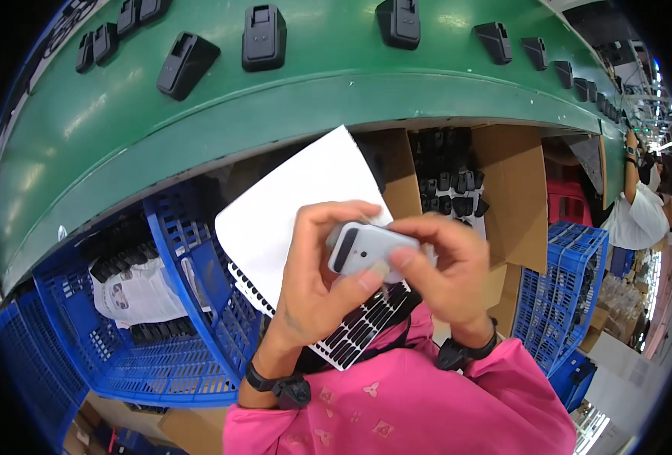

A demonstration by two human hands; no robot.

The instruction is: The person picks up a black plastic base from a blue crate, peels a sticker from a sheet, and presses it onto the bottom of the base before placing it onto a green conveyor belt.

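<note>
Close above my lap, a small light-grey plastic housing is held between both hands. It has rounded corners, a black strip at its left end and small dark holes in its face. My left hand grips its left side, thumb on the front face. My right hand, slightly blurred, pinches the right end between thumb and fingers. Beneath the hands lies a sheet of black elongated stickers on my lap. A blank white sheet leans behind them, partly covered by my left hand.
Black charger-like units stand in a row along the green bench. To the left sits a blue crate holding black parts. An open cardboard box with black parts and another blue crate are right; a person is beyond.
</note>
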